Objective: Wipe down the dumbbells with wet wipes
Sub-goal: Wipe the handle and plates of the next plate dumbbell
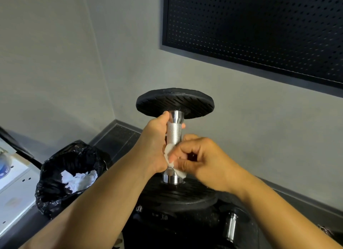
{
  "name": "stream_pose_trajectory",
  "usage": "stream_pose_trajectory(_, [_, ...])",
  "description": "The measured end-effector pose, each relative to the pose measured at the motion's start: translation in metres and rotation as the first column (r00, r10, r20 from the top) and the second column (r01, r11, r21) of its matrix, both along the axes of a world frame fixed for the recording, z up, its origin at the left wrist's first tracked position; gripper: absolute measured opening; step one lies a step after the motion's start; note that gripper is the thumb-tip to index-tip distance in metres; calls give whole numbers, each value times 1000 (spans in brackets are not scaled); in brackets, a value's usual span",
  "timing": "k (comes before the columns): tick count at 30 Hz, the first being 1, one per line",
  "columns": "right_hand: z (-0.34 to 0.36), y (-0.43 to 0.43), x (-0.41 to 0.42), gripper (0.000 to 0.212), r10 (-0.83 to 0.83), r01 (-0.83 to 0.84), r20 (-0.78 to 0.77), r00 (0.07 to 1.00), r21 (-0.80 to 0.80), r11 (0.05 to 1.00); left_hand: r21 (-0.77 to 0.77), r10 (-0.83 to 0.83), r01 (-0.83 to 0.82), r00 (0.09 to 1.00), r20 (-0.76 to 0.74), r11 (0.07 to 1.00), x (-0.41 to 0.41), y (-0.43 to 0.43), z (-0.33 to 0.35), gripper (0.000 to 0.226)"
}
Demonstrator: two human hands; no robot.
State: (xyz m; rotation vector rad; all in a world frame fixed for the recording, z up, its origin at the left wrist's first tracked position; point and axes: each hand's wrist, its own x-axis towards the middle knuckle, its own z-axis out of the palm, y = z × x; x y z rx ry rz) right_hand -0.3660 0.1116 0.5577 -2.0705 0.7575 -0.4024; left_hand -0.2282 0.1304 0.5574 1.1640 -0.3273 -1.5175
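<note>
A dumbbell (174,131) stands upright on end, with black grooved plates at top and bottom and a knurled silver handle between them. My left hand (155,146) grips the handle from the left, thumb near the upper plate. My right hand (202,161) pinches a small white wet wipe (169,155) against the lower part of the handle. The wipe's tail hangs down by the lower collar.
A bin lined with a black bag (72,174), holding used white wipes, sits at the left. Another dumbbell's silver handle (230,228) shows at the lower right among dark weights. A white shelf (13,189) is at the far left. A black perforated panel (259,29) hangs on the wall.
</note>
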Motion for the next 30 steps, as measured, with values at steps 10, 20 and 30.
stream_pose_trajectory(10, [8, -5, -29, 14, -292, 287, 86, 953, 68, 956, -180, 171, -116, 927, 333, 977, -9, -5, -11, 5])
stream_pose_trajectory(20, [-20, 28, -10, 7, -95, -4, -260, 961, -358, 934, -505, 475, -207, 733, 487, 838, -19, -4, -16, 28])
stream_pose_trajectory(30, [-44, -23, -3, 7, -87, 29, -226, 970, -250, 968, -490, 386, -135, 802, 457, 861, -19, 0, -17, 43])
